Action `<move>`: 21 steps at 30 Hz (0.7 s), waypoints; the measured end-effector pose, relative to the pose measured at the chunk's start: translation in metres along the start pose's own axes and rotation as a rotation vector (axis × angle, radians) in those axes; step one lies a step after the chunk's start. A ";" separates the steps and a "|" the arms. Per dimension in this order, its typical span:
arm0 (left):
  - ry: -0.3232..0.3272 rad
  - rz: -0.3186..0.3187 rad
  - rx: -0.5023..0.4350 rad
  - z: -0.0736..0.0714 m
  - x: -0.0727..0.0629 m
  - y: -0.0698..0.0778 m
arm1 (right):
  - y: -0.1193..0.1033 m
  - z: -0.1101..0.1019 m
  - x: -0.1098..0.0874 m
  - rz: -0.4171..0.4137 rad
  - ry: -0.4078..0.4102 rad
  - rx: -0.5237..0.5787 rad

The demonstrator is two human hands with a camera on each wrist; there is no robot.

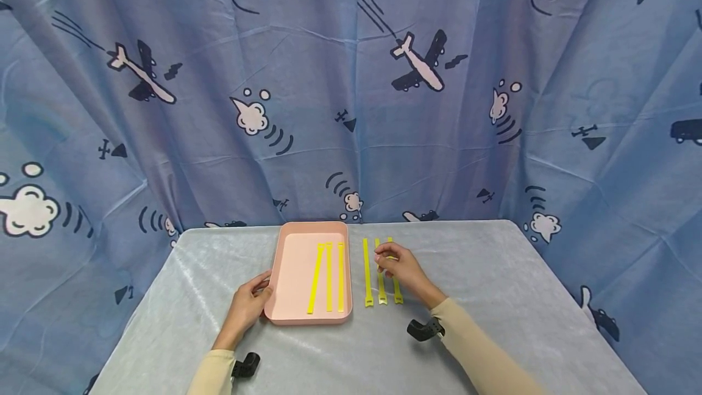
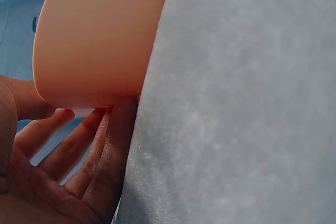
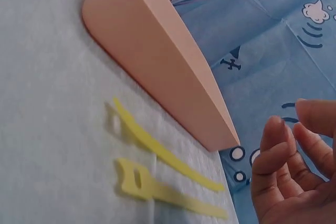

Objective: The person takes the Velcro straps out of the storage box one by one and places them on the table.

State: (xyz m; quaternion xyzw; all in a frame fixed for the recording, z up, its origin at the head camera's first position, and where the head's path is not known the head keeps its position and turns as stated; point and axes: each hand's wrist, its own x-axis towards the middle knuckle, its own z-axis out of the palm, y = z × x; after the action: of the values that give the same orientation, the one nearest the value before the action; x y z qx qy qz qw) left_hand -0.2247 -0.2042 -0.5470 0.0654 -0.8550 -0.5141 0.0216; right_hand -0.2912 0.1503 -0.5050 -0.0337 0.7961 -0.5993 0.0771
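My left hand (image 1: 249,303) holds the left side of a pink tray (image 1: 290,322), its thumb at the rim and its fingers against the outer wall. In the left wrist view the tray's wall (image 2: 100,40) rises above those fingers. Three yellow cable straps (image 1: 329,279) lie lengthwise in the tray's right half. Just right of the tray, three more yellow straps (image 1: 368,273) lie side by side on the table. Over these hovers my right hand (image 1: 403,267), fingers loosely bent, nothing visible between them. A slotted strap head (image 3: 134,179) shows in the right wrist view.
A pale grey cloth covers the table (image 1: 493,297). Behind it hangs a blue curtain (image 1: 307,157) printed with planes, clouds and stars. Each wrist wears a black camera mount (image 1: 425,329).
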 end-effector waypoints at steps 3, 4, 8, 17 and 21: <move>0.002 -0.003 0.002 0.000 0.000 -0.001 | -0.004 0.007 -0.001 0.026 -0.003 -0.003; 0.003 -0.003 0.002 0.000 0.000 -0.001 | -0.006 0.009 -0.002 0.032 -0.003 -0.003; 0.004 0.000 -0.001 0.000 0.000 -0.001 | -0.012 0.018 -0.002 0.010 -0.017 0.017; 0.005 -0.003 -0.003 -0.001 -0.001 0.000 | -0.024 0.037 -0.001 -0.014 -0.063 0.045; 0.005 -0.006 0.001 0.000 -0.001 0.000 | -0.030 0.047 -0.002 -0.017 -0.083 0.059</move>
State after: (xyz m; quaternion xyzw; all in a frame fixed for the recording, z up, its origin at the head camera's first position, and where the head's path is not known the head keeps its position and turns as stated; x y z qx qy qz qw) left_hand -0.2238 -0.2042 -0.5465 0.0694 -0.8550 -0.5134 0.0221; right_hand -0.2831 0.0970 -0.4886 -0.0629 0.7740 -0.6211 0.1061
